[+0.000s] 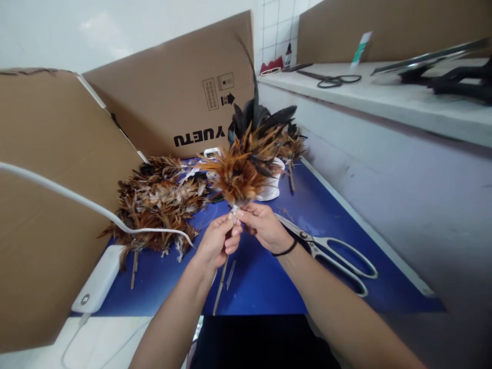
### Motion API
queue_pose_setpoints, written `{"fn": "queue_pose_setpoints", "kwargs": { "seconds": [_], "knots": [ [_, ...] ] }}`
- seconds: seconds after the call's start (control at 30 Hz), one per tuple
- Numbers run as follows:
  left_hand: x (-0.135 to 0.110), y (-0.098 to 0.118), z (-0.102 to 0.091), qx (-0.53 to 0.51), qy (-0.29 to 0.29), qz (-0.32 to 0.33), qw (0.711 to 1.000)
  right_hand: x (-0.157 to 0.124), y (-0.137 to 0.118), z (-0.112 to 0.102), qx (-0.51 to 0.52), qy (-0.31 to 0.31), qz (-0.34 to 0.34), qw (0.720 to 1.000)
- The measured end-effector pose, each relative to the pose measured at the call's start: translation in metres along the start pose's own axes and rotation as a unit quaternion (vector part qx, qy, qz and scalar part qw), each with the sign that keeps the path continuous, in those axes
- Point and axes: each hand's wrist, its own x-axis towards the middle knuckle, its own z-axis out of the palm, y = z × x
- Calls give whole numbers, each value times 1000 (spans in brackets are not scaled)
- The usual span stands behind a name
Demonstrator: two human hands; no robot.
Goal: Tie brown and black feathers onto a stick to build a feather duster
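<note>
The feather bundle was clamped by fingers of left hand and right hand; shedding was risked by any slackened grip.

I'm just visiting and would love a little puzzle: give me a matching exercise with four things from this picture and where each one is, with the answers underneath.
Things
1. Feather bunch
2. Pale-handled scissors
3. Dark-handled scissors
4. White device with a cable

Places
A. On the white shelf
B. Beside the cardboard panel at the picture's left
C. Held near its base by the left hand and right hand
D. On the blue surface, beside the right forearm

Right pairs: 1-C, 2-D, 3-A, 4-B
</note>
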Motion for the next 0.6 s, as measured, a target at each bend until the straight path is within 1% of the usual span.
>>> {"fn": "queue_pose_setpoints", "kwargs": {
  "seconds": [0.03, 0.13, 0.2, 0.3, 0.4, 0.5, 0.6],
  "knots": [
    [1, -2, 0, 13, 17, 17, 1000, 0, 0, 1, -5, 6, -2, 1000],
    [3, -8, 2, 64, 85, 102, 989, 1, 2, 2, -17, 38, -3, 999],
    [4, -11, 4, 83, 109, 128, 982, 2, 3, 1, -19, 51, -7, 999],
    [4, -12, 7, 68, 119, 134, 982, 3, 2, 0, -26, 33, -6, 999],
    [5, -10, 8, 30, 104, 132, 985, 4, 0, -2, -25, 3, 0, 1000],
    [5, -9, 7, -3, 77, 107, 991, 5, -3, 0, -27, -17, -1, 999],
    [3, -7, 7, -19, 69, 85, 994, 5, -7, 6, -39, -11, -23, 999]
  ]
}}
